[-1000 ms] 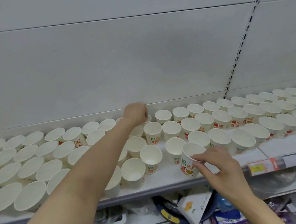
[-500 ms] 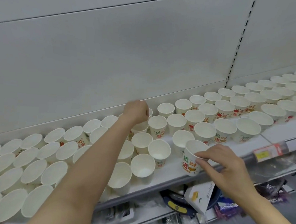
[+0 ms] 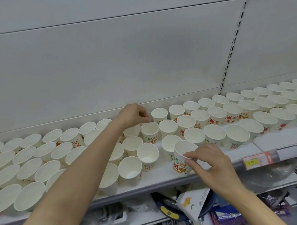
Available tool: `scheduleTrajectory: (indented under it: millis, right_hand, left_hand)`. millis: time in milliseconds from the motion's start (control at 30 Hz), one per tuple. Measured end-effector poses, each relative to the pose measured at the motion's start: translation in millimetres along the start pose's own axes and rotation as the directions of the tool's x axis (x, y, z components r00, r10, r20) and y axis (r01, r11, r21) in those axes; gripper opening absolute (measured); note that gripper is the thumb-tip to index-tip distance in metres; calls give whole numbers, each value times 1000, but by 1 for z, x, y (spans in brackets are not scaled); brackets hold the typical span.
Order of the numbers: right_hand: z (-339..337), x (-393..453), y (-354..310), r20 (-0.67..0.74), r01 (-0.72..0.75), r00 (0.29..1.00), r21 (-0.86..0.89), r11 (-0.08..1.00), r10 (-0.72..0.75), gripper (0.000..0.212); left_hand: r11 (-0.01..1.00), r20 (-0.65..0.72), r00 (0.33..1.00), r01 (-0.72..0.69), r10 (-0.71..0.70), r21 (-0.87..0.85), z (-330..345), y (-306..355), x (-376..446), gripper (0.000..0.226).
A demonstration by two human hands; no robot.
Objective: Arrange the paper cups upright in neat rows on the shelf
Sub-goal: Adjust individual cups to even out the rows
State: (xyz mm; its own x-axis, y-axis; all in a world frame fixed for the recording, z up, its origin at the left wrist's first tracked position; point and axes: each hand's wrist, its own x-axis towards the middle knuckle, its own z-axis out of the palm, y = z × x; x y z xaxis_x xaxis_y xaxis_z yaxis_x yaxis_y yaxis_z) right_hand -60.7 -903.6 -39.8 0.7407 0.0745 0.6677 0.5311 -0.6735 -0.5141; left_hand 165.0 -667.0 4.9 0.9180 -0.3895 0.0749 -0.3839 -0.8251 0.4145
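Note:
Several white paper cups stand upright in rows on the white shelf (image 3: 159, 176), tidy on the right (image 3: 231, 110) and crowded on the left (image 3: 28, 167). My left hand (image 3: 132, 114) reaches to the back of the shelf. Its curled fingers and thumb meet at the far rim of a printed cup (image 3: 150, 132), and another cup is partly hidden under the wrist. My right hand (image 3: 209, 164) pinches the near rim of a cup with red and green print (image 3: 180, 159). That cup stands near the shelf's front edge.
The grey back panel rises behind the cups, with a slotted upright (image 3: 232, 48) on the right. A price tag strip (image 3: 256, 159) runs along the shelf edge. Below the shelf lie a white carton (image 3: 192, 203), a dark pan and bagged goods.
My left hand has drawn slightly forward from the back row toward the second row. My right hand stays on the printed cup at the front. The camera has shifted a little.

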Motion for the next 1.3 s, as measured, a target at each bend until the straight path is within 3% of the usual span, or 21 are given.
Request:
scheduleTrajectory:
  millis: [33,167,300,433,600,800,900,1033,1100,1200,1300]
  right_hand:
    - [0,1,1,-4,9,1000,1,1000,-9,20]
    - [-3,5,3,23,45,999,20,999,-45,18]
    - [-3,7,6,71,67,995,37,997,-69,16]
    - [-2,5,9,82,75,994,47,996,-78,15]
    - [-2,6,12,89,90,992,41,995,-93,15]
    - [-2,11,14,106,93,990,28,995,-95,16]
    - [-3,12,14,102,108,989,11,994,-109,17]
    - [-1,13,14,85,120,989,-1,993,-119,18]
    - [0,11,14,75,122,990,-7,993,-121,18]
    - [0,11,16,78,130,989,-13,991,-129,19]
    - [-1,11,17,86,128,988,0,992,-127,18]
  left_hand:
    - [998,7,1000,8,-9,59,1,1,-5,3]
    - [951,-174,977,166,-122,262,6,-2,-6,13]
    - [947,-26,972,235,-235,221,19,5,9,37]
    - [948,25,961,269,-277,168,33,9,19,41]
    - [971,67,969,234,-237,48,35,12,17,50]
    - [978,102,979,188,-179,-91,40,15,25,36]
    - [987,79,985,156,-153,-33,40,16,27,35]
    - [994,-98,990,109,-106,24,22,15,6,10]
    - [999,-47,998,40,-39,27,13,16,-14,7]
    - [995,147,989,-25,10,100,11,20,-37,17]
    - [961,111,993,-68,39,269,18,21,-41,15]
